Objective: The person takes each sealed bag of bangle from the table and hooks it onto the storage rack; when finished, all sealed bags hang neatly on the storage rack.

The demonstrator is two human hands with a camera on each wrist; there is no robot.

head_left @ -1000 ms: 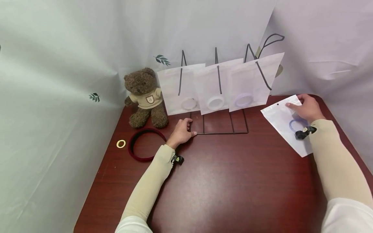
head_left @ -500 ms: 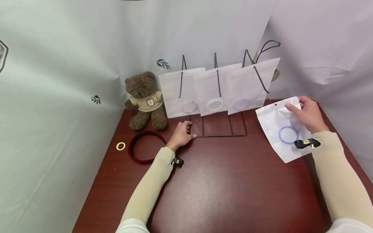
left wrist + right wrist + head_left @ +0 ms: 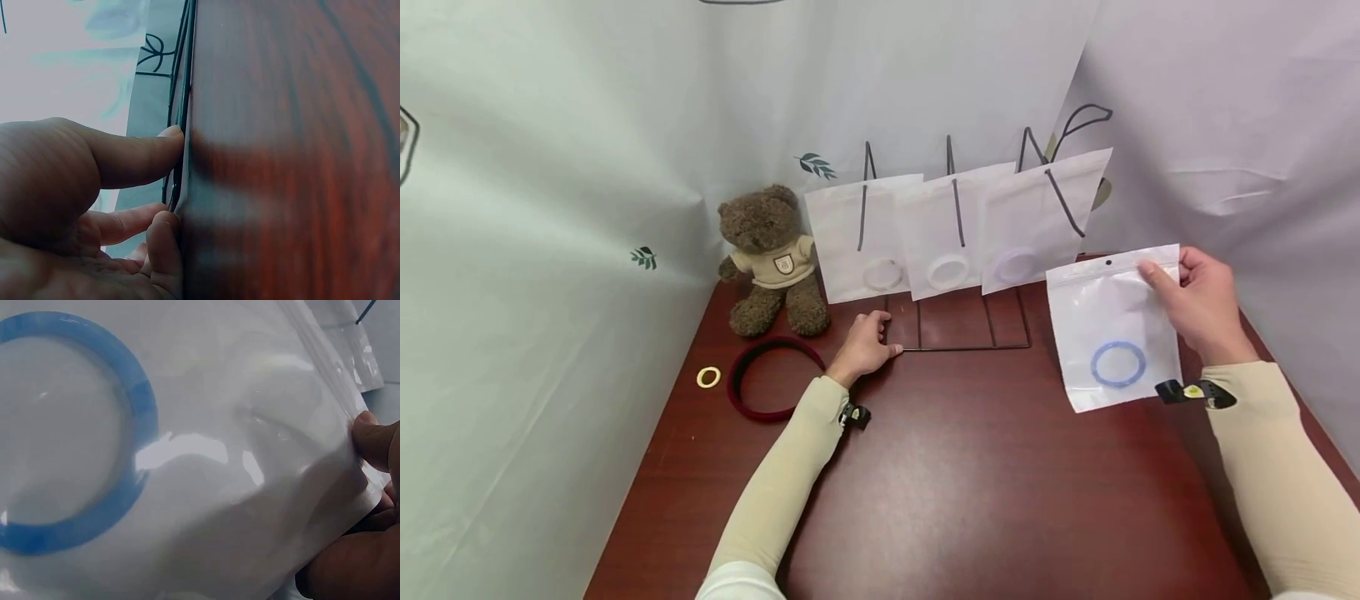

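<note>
My right hand pinches the top right corner of a white zip bag, thumb in front. Through the bag's clear face shows a blue bangle, which fills much of the right wrist view as a blue ring. The bag hangs upright over the table, a small hole in its top strip. At the rack's front left corner, my left hand grips the base of a black wire display rack. Its thumb and fingertips meet the thin wire from two sides in the left wrist view.
Three bagged bangles hang on the rack's prongs: a left bag, a middle bag and a right bag. Left of them sits a teddy bear. A dark red headband and a pale yellow ring lie nearby.
My right hand has lifted the bag off the table's right side, turned it upright and brought it left toward the rack. The left hand has stayed at the rack's corner.
</note>
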